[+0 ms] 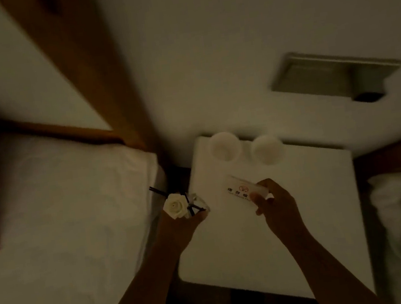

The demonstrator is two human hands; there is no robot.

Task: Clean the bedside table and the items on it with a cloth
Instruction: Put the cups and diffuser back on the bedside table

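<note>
Left hand [184,228] grips the diffuser [176,206] at the table's [315,200] nine o'clock edge; right hand [277,208] pinches the sign [237,190]. Tilted, the diffuser could spill.

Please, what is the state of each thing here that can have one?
flower jar: held in the left grip at the left edge of the table.
sign card: pinched by the right grip, over the table.
left cup: stands at the back of the table, untouched.
right cup: stands beside it, apart, untouched.
</note>
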